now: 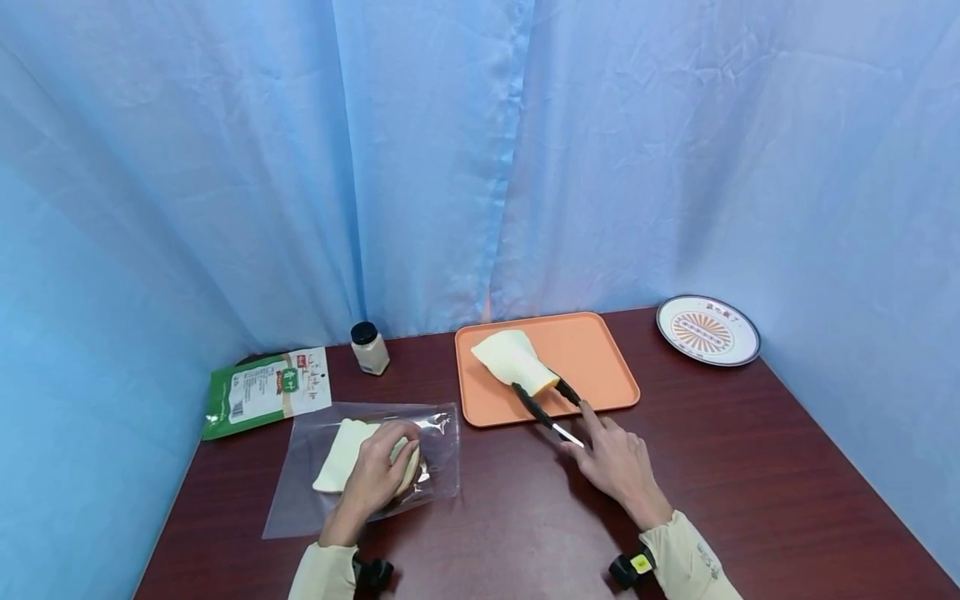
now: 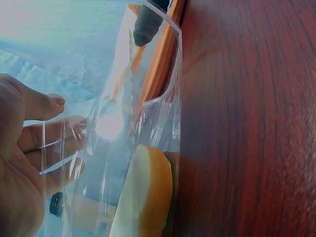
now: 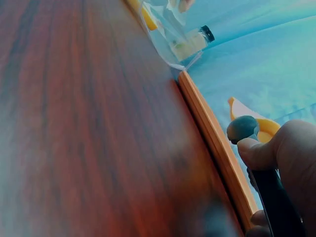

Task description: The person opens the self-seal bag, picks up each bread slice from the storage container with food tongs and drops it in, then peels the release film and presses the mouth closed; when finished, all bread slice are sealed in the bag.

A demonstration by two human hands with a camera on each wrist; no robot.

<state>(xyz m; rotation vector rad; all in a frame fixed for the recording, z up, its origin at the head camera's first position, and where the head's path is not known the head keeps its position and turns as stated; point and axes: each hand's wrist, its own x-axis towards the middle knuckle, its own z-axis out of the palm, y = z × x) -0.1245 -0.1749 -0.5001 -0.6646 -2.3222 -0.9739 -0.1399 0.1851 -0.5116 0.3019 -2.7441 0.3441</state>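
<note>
My left hand (image 1: 378,471) bends over a clear plastic bag (image 1: 300,508), its thumb and fingers curled at the film. In the left wrist view, the fingers (image 2: 59,138) show through the bag. A bread slice (image 1: 341,462) with brown crust lies at the bag, partly hidden by the hand. My right hand (image 1: 622,467) grips black and silver tongs (image 1: 536,408). Between the tongs' black ends sits another bread slice (image 1: 510,358), over an orange tray (image 1: 592,342). In the right wrist view, the thumb presses on the tongs (image 3: 276,197).
Behind the bag stands a small jar (image 1: 371,354) with a black lid. A green and white packet (image 1: 262,392) lies at the left. A patterned white plate (image 1: 708,331) is at the back right. Blue curtains (image 1: 435,167) enclose the dark wooden table (image 1: 525,517).
</note>
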